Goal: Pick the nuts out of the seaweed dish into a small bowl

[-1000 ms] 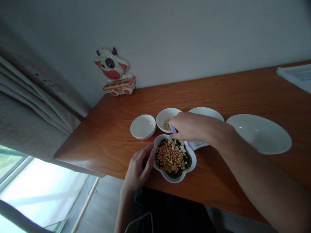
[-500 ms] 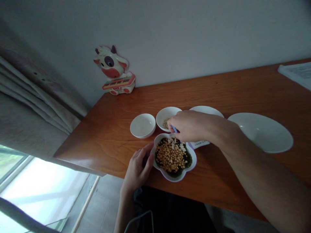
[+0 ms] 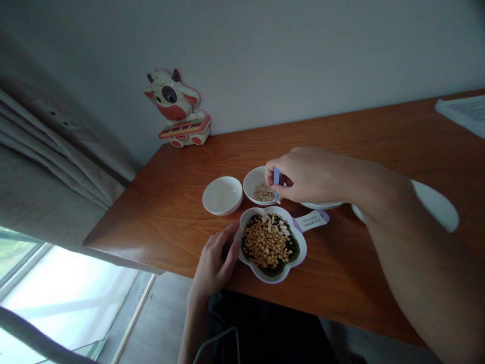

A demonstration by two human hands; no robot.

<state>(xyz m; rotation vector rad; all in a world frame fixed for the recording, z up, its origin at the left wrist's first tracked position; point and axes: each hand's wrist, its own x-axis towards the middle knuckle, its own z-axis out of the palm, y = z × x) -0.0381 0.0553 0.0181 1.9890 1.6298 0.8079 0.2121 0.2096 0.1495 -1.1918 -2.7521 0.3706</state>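
Note:
My left hand (image 3: pixel 215 260) is closed on the left side of a white flower-shaped bowl (image 3: pixel 257 273), its thumb at the rim. The bowl has a short labelled handle (image 3: pixel 312 220) on its right. Inside it, yellow beans (image 3: pixel 263 240) and a few pale seeds (image 3: pixel 282 230) lie over something dark green. My right hand (image 3: pixel 299 174) pinches blue tweezers (image 3: pixel 276 182), pointing down at the right edge of a small white bowl (image 3: pixel 248 183). Pale flat seeds (image 3: pixel 262 192) lie in that bowl. One pale piece shows near the tweezer tips.
Another small white bowl (image 3: pixel 222 196) stands to the left. Two more white dishes, one a large plate (image 3: pixel 435 205), are partly hidden under my right arm. A cow toy with a keyboard (image 3: pixel 182 114) is against the wall. A white sheet (image 3: pixel 464 114) lies far right on the wooden table (image 3: pixel 170 222).
My right hand has risen and moved slightly right and away from the flower-shaped bowl, uncovering its handle and more of the seeds. My left hand has stayed in place.

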